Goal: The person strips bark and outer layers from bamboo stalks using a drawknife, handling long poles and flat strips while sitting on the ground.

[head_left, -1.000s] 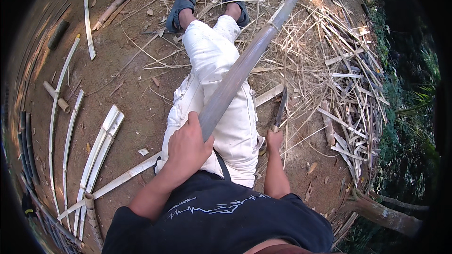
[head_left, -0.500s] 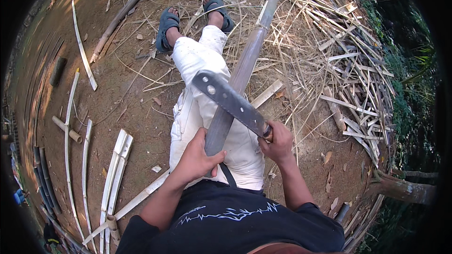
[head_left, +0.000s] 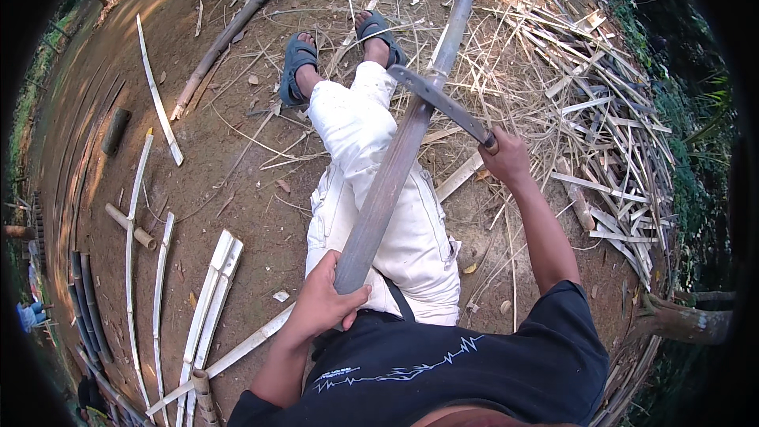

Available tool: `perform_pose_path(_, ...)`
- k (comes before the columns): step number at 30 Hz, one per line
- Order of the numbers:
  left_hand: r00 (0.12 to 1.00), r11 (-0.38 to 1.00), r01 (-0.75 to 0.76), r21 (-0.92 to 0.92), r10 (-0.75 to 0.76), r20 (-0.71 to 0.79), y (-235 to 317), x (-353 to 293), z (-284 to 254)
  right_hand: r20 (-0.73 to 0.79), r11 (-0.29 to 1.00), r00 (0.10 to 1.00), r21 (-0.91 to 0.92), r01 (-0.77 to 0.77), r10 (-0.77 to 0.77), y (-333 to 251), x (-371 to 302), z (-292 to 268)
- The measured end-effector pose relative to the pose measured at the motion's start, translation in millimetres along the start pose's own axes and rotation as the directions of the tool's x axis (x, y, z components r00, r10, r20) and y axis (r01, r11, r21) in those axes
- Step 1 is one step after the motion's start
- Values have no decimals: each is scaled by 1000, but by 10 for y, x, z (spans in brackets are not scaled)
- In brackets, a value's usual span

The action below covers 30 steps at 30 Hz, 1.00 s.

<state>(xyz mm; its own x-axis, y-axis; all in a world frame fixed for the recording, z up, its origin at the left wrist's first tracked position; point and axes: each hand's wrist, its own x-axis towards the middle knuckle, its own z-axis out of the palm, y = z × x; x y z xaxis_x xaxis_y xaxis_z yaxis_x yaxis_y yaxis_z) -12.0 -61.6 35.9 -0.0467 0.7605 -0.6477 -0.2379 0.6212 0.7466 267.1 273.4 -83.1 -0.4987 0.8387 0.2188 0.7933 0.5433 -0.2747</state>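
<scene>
A long grey-brown bamboo pole (head_left: pixel 385 190) runs from my lap up past my feet, lying across my white-trousered legs. My left hand (head_left: pixel 326 297) is closed round its near end, thumb on one side. Out to the right, my right hand (head_left: pixel 506 160) grips the short handle of a machete (head_left: pixel 447 107). Its dark, broad blade with holes lies crosswise over the bamboo, just on the near side of a node, edge toward the surface. Whether the edge bites into the bamboo I cannot tell.
A big heap of split bamboo strips and shavings (head_left: pixel 609 134) spreads on the right. Pale split strips (head_left: pixel 207 300) lie at the left, near a short bamboo piece (head_left: pixel 131 226). Dark bamboo lengths (head_left: pixel 93 308) rest farther left. A tree branch (head_left: pixel 686 321) juts in at the right.
My right hand has moved the machete forward along the bamboo, away from me, and its blade has turned more edge-on. My left hand keeps its hold on the near end.
</scene>
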Motion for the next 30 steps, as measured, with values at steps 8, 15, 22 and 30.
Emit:
perform_pose_path(8, 967, 911, -13, 411, 117, -228, 25, -39, 85, 187, 984, 981, -179, -10, 44, -68, 320, -383)
perform_pose_path(15, 914, 806, -97, 584, 305, -269, -174, 28, 62, 251, 966, 968, -252, 61, 4, -106, 548, -378)
perform_pose_path(22, 936, 877, -57, 478, 214, -281, 22, -78, 117, 198, 968, 980, -240, 72, -24, 10, 700, -327)
perform_pose_path(30, 948, 873, 21, 487, 138, -288, 56, -155, 40, 174, 934, 982, -333, 131, -75, 45, 890, -314)
